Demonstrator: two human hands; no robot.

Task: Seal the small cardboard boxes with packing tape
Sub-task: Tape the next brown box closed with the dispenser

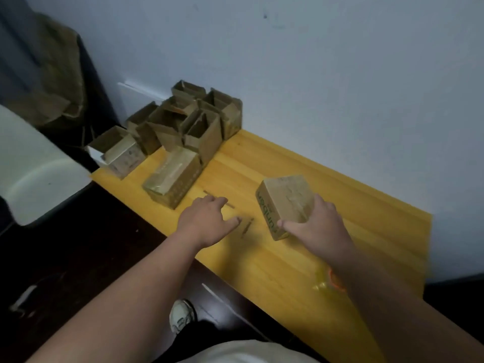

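Cardboard dominates the scene: a small closed brown cardboard box with green lettering on its side (284, 205) sits tilted on the long yellow wooden table (288, 271), a little toward three o'clock of the table's middle; the right hand (318, 226) grasps it from the near side, thumb along the lettered edge and fingers curled over the far corner, so that grip is closed around the box; whether the box's underside lies flat on the wood cannot be told. The left hand (209, 218) rests at nine o'clock of that box, well apart from it, palm down with fingers loosely spread, its grip released and holding nothing; its fingertips lie beside thin brown strips (246, 227) lying on the table, too blurred to name. At ten o'clock of the left hand stands a shiny closed cardboard carton (172, 179); farther toward ten o'clock another closed small box (125, 158) sits at the table's end; behind both, at twelve o'clock against the pale blue wall (314, 61), a heap of open, unsealed brown cardboard boxes (188, 119) is piled. At five o'clock, beside the right forearm, a yellowish translucent object with an orange part (328, 282) lies on the wood, blurred. Below the table's near edge a white shoe (182, 315) shows on the dark floor.
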